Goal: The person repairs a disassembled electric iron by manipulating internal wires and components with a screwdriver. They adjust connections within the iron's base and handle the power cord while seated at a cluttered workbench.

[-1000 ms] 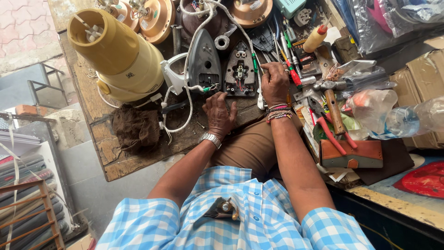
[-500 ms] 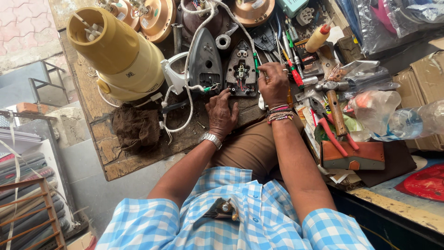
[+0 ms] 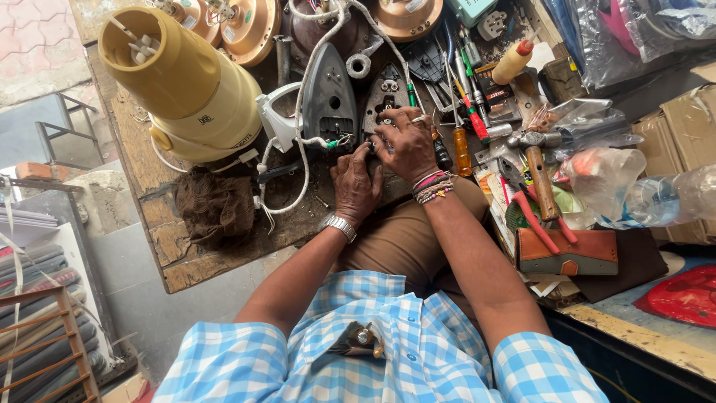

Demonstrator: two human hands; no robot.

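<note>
At the far left of the wooden bench (image 3: 186, 261) stands a big yellow mixer-grinder base (image 3: 183, 86), tilted, with its open top toward the upper left. Below it lies a dark brown rag (image 3: 212, 205) on the wood. Next comes a white cord (image 3: 298, 142), which runs in a loop from the rag side up over the bench. Just beside it is the grey sole plate of an electric iron (image 3: 328, 97), with the pointed end up.

The left hand (image 3: 356, 183) lies flat on the bench edge, below the sole plate; its fingers are together and stretched toward the second iron part. A metal watch (image 3: 339, 226) is on this wrist. The right hand (image 3: 406, 142) is just beside the left one and touches it. Its fingers are bent and rest on the lower end of the dark iron body with open inside parts (image 3: 388, 101); I cannot tell if they pinch something small there. Coloured bracelets (image 3: 431, 188) are on this wrist.

To the right, near the right hand, lies a screwdriver with orange handle (image 3: 462, 145), then a hammer with wooden handle (image 3: 537, 168) and pliers with red grips (image 3: 541, 227). A brown wallet (image 3: 567, 254) lies below them, and a clear plastic bottle (image 3: 667, 198) is at the far right.
</note>
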